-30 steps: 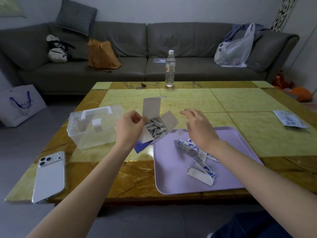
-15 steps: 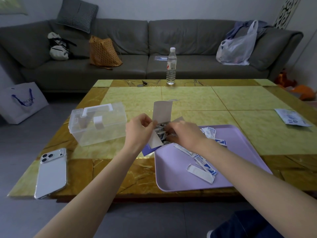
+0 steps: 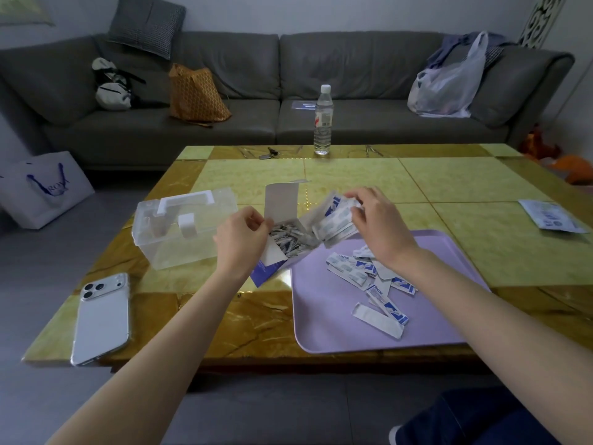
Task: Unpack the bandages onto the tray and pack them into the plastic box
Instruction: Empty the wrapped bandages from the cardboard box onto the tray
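The left hand [image 3: 242, 239] holds the open carton [image 3: 281, 204] at the near-left of its mouth, its grip pinching a side flap between thumb and fingers; the carton rests tilted on the desk [image 3: 465, 187], just off the far-left corner of the tray [image 3: 324, 316], with its tall lid flap standing up; many wrapped bandages [image 3: 288, 241] are packed inside it. The right hand [image 3: 382, 226] has its grip curled round a bunch of bandages [image 3: 333, 221], white with blue print, fanned out and raised just to the right of the carton's mouth, above the tray's far edge. The lilac tray lies on the near-right part of the desk; a loose heap of bandages [image 3: 369, 274] lies on it, partly under the right wrist, and a few strips trail toward its near side. The clear plastic box [image 3: 179, 232], with a white handle and a white latch, its lid down, stands on the desk left of the carton, close to the left hand. A phone [image 3: 101, 316] lies face down at the near-left corner; a water bottle [image 3: 322, 120] stands upright at the far edge; a printed sachet [image 3: 550, 216] lies far right.
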The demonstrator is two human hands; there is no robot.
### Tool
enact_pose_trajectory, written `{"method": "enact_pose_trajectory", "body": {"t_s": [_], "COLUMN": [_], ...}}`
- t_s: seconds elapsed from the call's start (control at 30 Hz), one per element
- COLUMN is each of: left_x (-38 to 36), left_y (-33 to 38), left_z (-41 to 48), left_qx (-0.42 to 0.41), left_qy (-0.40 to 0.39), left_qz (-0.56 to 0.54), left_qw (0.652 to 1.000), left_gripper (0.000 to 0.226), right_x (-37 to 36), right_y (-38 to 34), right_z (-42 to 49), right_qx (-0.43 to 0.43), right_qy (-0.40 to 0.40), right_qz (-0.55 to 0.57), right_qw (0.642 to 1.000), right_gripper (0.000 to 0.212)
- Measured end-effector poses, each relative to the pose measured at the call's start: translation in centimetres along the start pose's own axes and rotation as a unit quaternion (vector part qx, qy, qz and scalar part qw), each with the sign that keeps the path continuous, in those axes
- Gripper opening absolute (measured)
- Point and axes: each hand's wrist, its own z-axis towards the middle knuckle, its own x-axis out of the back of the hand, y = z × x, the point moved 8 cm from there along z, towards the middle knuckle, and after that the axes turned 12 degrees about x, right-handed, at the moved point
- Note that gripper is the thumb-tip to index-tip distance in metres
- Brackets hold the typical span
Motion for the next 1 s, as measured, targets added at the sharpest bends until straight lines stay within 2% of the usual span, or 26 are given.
{"method": "enact_pose_trajectory", "body": {"t_s": [0.17, 0.3, 0.43, 0.53, 0.63, 0.67, 0.7, 0.77, 0.83, 0.93, 1.0], "left_x": [0.4, 0.1, -0.5, -1.0, -1.4, -1.5, -1.6, -1.9, -2.2, -2.7, -2.9], "left_y": [0.0, 0.4, 0.8, 1.0, 1.3, 1.4, 1.5, 1.7, 1.8, 2.1, 2.4], "left_z": [0.5, 0.4, 0.1, -0.2, -0.5, -0.6, -0.7, -0.9, -1.0, -1.4, -1.8], "left_qx": [0.006, 0.005, -0.001, -0.005, -0.006, -0.007, -0.009, -0.012, -0.013, -0.017, -0.020], "left_qy": [0.010, 0.004, -0.008, -0.014, -0.020, -0.021, -0.022, -0.025, -0.033, -0.044, -0.053], "left_qz": [0.003, 0.001, -0.007, -0.010, -0.015, -0.016, -0.016, -0.016, -0.020, -0.022, -0.021], "left_qw": [1.000, 1.000, 1.000, 1.000, 1.000, 1.000, 1.000, 1.000, 0.999, 0.999, 0.998], "left_gripper": [0.022, 0.024, 0.021, 0.022, 0.025, 0.025, 0.024, 0.021, 0.018, 0.017, 0.016], "right_x": [0.5, -1.2, -1.5, -0.9, -0.9, -1.0, -1.1, -0.8, -0.4, -2.3, -4.1], "right_y": [1.7, 1.6, 1.6, 2.7, 4.2, 4.5, 4.5, 3.3, 1.0, -2.0, -1.9], "right_z": [-0.9, -1.3, -1.2, -1.3, -1.7, -1.9, -2.0, -1.9, -1.7, -1.8, -2.0], "right_qx": [-0.021, 0.001, 0.004, -0.021, -0.035, -0.036, -0.031, -0.007, 0.036, 0.092, 0.068], "right_qy": [-0.012, -0.075, -0.091, -0.097, -0.116, -0.119, -0.114, -0.083, -0.046, -0.112, -0.176], "right_qz": [-0.009, 0.011, -0.099, -0.189, -0.233, -0.226, -0.211, -0.167, -0.104, -0.070, -0.085], "right_qw": [1.000, 0.997, 0.991, 0.977, 0.965, 0.966, 0.970, 0.982, 0.993, 0.987, 0.978], "right_gripper": [0.047, 0.034, 0.010, 0.017, 0.019, 0.015, 0.021, 0.046, 0.043, 0.021, 0.026]}}
